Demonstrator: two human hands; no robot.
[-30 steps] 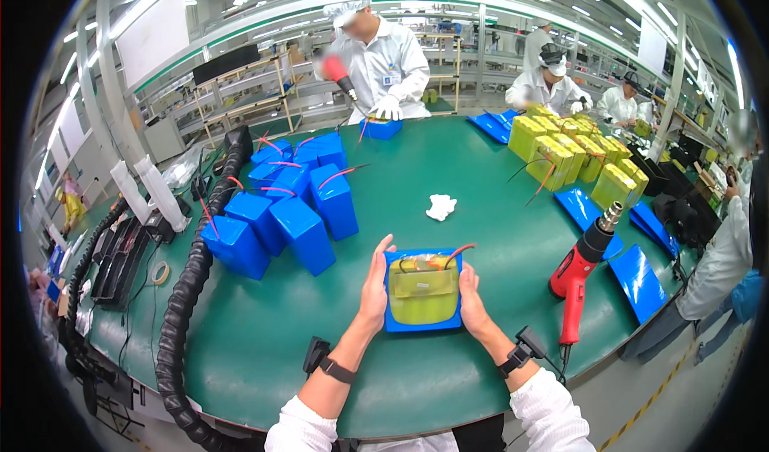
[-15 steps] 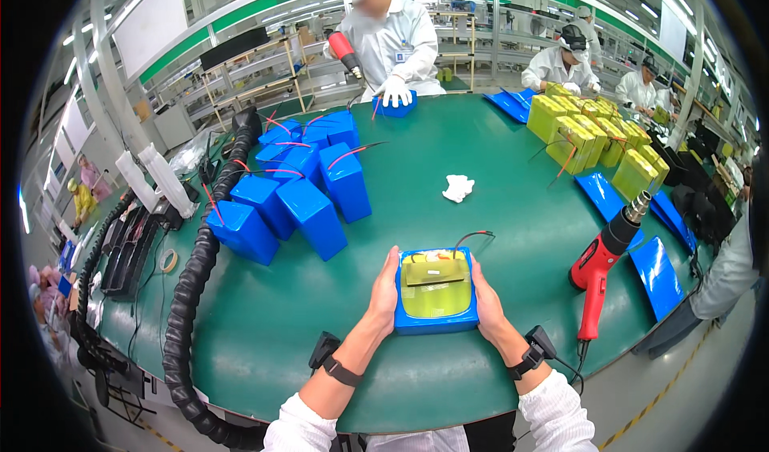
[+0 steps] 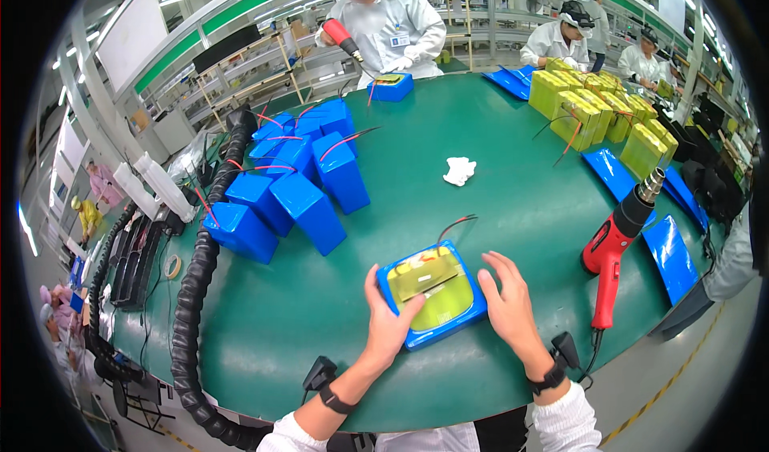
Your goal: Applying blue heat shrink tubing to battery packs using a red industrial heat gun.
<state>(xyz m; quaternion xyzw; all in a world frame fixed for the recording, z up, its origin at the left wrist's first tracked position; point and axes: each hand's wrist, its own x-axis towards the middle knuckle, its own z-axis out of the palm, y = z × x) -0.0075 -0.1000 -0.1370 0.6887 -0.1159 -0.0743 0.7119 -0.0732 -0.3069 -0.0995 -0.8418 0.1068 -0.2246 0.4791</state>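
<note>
In front of me on the green table (image 3: 320, 348), a battery pack (image 3: 444, 312) in blue shrink wrap lies turned at an angle. Its yellow-green face shows through the wrap's opening, and a red and black wire pair sticks out at the far edge. My left hand (image 3: 388, 324) grips the pack's left side, thumb over the top face. Off the right side, my right hand (image 3: 510, 304) has its fingers apart and holds nothing. To the right of that hand, a red heat gun (image 3: 607, 269) stands nozzle up.
Blue-wrapped packs (image 3: 308, 214) with wires stand at left, beside a thick black corrugated hose (image 3: 186, 324). Yellow-green packs (image 3: 578, 117) and flat blue sleeves (image 3: 670, 256) are at right. Crumpled white tissue (image 3: 459, 171) lies mid-table. Across, a co-worker (image 3: 392, 27) aims a heat gun (image 3: 340, 35) at a pack (image 3: 391, 89).
The pack has turned counterclockwise on the table. My right hand has let go of its side and opened; my left thumb has moved over the top. The co-worker's hand has left the far pack's top.
</note>
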